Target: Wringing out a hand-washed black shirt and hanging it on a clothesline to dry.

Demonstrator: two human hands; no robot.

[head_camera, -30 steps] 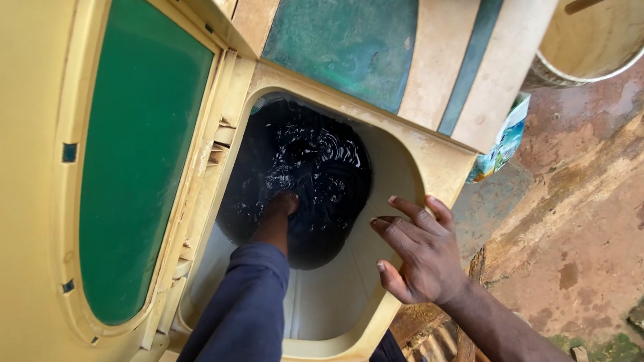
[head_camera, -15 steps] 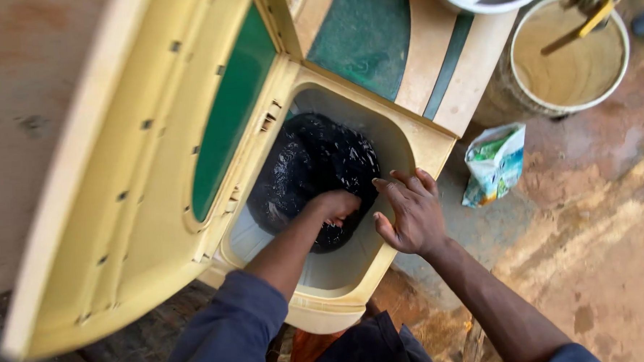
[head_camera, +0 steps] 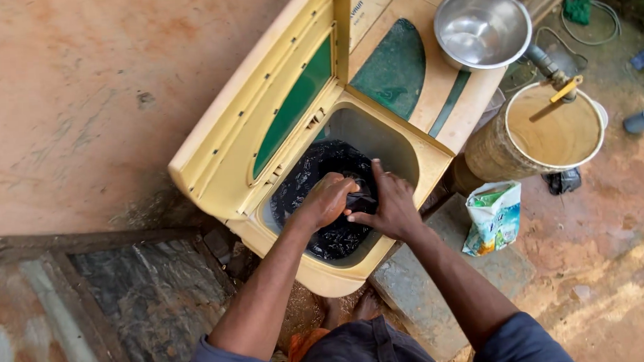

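hands meet over the yellowed plastic washing tub [head_camera: 416,171]: left hand [head_camera: 326,200] and right hand [head_camera: 389,203] both clenched on dark wet cloth [head_camera: 320,175], mid-wash; next needs firm wringing grip.

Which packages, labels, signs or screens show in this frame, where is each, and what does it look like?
Pouch package: on the stone slab right of the washing machine, below the bucket; crumpled soft bag, white with green and blue print, top open.
Printed label: on the machine's cream control panel beside the raised lid; small dark marking.
No signs or screens visible.
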